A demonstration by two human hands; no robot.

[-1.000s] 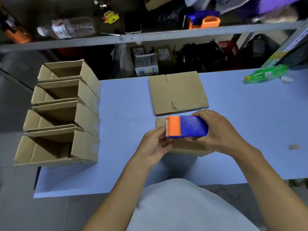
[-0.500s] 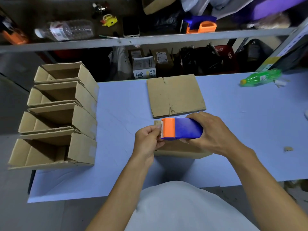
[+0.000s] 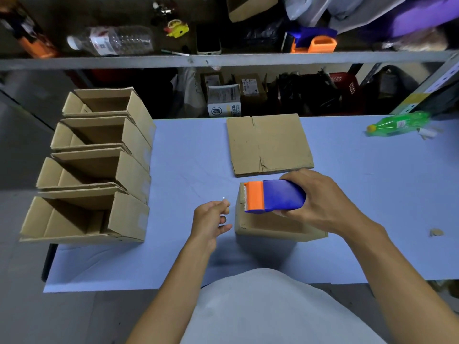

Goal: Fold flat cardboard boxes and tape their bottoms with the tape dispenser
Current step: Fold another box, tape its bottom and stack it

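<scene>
Meanwhile, the right hand grips the tape dispenser over the folded box near the table's front edge; the left hand pinches something unclear, likely tape, which could twist and stick to itself.

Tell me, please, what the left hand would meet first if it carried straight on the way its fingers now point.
Probably the left side of the folded box under the tape dispenser: the left hand points its pinched fingertips right and slightly away, though depth is uncertain.
</scene>
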